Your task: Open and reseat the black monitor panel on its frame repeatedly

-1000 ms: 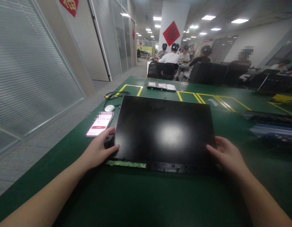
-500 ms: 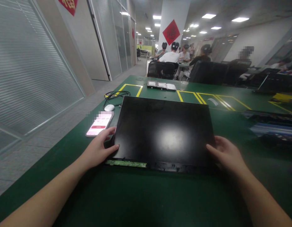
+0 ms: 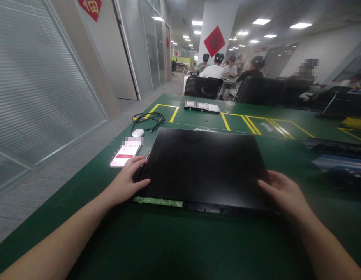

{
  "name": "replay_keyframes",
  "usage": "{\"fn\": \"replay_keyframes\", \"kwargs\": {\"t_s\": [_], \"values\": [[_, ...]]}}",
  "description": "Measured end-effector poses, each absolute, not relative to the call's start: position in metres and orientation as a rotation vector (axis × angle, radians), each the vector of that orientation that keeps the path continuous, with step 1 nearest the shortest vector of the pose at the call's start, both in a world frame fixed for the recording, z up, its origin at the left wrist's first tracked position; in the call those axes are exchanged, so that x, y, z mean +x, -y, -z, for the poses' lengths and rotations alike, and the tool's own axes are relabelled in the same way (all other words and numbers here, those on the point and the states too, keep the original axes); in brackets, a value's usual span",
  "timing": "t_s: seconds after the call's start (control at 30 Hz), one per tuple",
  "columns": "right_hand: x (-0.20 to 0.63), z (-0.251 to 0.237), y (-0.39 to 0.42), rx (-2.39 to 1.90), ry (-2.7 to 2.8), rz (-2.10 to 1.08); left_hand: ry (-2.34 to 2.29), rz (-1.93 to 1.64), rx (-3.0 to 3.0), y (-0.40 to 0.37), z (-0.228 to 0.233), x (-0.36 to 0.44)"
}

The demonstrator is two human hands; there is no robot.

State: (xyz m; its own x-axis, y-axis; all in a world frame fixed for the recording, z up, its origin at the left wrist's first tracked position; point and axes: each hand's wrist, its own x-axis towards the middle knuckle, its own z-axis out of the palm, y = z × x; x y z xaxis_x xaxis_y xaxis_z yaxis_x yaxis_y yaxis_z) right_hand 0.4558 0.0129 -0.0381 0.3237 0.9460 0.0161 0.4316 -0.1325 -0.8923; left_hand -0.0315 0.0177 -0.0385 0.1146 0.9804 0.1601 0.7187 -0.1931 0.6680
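Observation:
A black LCD screen panel (image 3: 206,167) lies nearly flat on the green table, with a thin green circuit board (image 3: 159,202) showing along its near edge at the left. My left hand (image 3: 130,181) grips the panel's left edge, thumb on its face and fingers along the side. At the right edge my right hand (image 3: 282,190) has its thumb on top; its other fingers are partly hidden behind the side. A phone (image 3: 126,152) with a lit screen lies beside my left hand, and a white mouse (image 3: 138,133) sits just beyond it.
Black cable (image 3: 148,119) is coiled at the table's far left. Several hard drives (image 3: 201,106) stand in a row at the back. Yellow tape outlines mark the green table (image 3: 186,249). Blurred dark and blue parts (image 3: 340,161) lie at the right. People (image 3: 215,70) sit beyond the table.
The panel's far edge has come down, so it now lies flatter, and a whitish strip shows behind it. Both hands have stayed at its sides. The whole view has shifted slightly.

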Motion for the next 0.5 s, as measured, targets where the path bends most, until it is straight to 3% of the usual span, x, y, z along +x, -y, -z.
{"fn": "replay_keyframes", "kwargs": {"t_s": [0.5], "values": [[0.4491, 0.0347, -0.0132, -1.747, 1.117, -0.846, -1.579, -0.987, 1.668, -0.0198, 0.0366, -0.0293]]}}
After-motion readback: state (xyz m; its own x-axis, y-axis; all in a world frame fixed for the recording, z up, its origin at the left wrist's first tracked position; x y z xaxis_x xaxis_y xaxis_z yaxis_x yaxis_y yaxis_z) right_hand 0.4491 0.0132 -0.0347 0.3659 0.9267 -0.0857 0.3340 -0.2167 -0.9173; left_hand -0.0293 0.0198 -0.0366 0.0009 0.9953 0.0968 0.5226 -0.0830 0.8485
